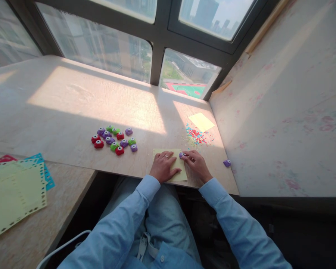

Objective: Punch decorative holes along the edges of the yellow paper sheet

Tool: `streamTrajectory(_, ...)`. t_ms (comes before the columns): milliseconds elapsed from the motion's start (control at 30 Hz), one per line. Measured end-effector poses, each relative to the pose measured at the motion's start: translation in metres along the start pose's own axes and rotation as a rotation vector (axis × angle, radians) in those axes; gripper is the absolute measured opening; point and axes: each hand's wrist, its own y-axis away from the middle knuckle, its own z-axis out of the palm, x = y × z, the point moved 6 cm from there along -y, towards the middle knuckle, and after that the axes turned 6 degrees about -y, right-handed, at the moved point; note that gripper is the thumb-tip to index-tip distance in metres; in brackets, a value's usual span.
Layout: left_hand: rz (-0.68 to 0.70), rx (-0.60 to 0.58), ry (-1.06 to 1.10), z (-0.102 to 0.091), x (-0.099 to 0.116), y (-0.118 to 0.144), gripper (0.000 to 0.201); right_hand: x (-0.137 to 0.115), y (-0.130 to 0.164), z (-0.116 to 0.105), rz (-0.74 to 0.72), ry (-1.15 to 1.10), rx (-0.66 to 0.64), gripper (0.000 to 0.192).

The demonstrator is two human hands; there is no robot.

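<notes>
Left hand [164, 167] flat, fingers together on yellow paper [170, 166], right hand [196, 164] fingertips pinching small purple punch [182, 154] at paper's edge

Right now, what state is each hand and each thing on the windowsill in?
left hand: flat, pressing the yellow sheet.
right hand: fingers on the purple punch.
purple punch: at the sheet's right edge.
yellow sheet: flat.
punch cluster: loose, untouched.
lone punch: lying apart.
confetti: scattered.
second yellow sheet: lying flat in the sun.

yellow sheet [170, 164] partly under hands, punch [182, 154] half-hidden
</notes>
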Motion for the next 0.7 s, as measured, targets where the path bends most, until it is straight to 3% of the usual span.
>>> streamTrajectory(367, 0.016, -0.009, 0.084, -0.0021, -0.0011, 0.0023, 0.039, 0.0008, 0.0018, 0.0003, 0.075, -0.030, 0.107, 0.032)
streamTrajectory(700, 0.010, -0.015, 0.116, -0.0043, -0.0009, 0.0039, 0.037, -0.0064, 0.0073, -0.0027, 0.194, -0.054, 0.105, 0.030)
